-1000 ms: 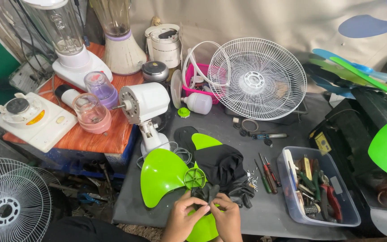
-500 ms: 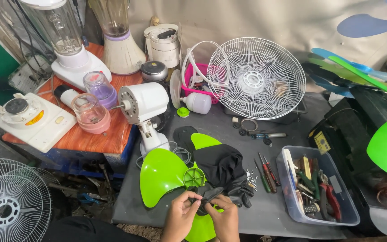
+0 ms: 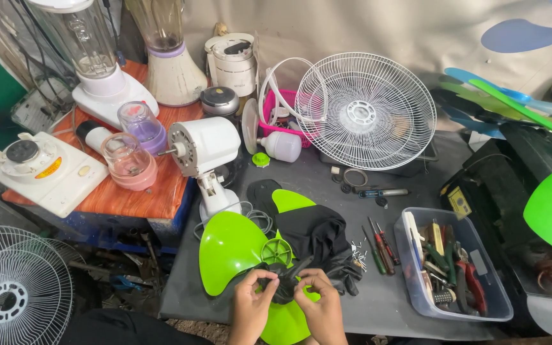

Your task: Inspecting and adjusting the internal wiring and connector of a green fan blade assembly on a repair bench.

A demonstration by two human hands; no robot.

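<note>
A view from above of a cluttered repair table (image 3: 378, 300) with a dark grey top. At the bottom centre, the person's left hand (image 3: 252, 303) and right hand (image 3: 319, 305) meet close together over a bright green fan blade (image 3: 234, 246), which lies flat at the near edge of the table. The fingers of both hands are curled and pinch a fold of a black cloth (image 3: 317, 236) between them; the cloth is draped over the right part of the blade and trails down to the hands. The blade's ribbed green hub (image 3: 276, 251) shows just above the hands, touching the cloth.

Just right of the cloth lie a small heap of screws (image 3: 357, 250) and a few screwdrivers (image 3: 381, 246). Further right stands a clear plastic tub (image 3: 416, 300) filled with pliers and other hand tools.

Behind the blade stands a white fan motor (image 3: 204, 147) on its stand, shaft pointing left. Behind that, leaning upright, is a white wire fan guard (image 3: 365, 112), with a pink basket (image 3: 282, 112) beside it on the left.

To the left, an orange wooden table (image 3: 122, 198) carries two blenders (image 3: 100, 64), small blender jars (image 3: 129, 160) and a white appliance base (image 3: 46, 169). Another white fan guard (image 3: 14, 287) rests at the lower left. More fan blades in green and blue (image 3: 512, 102) are at the right
</note>
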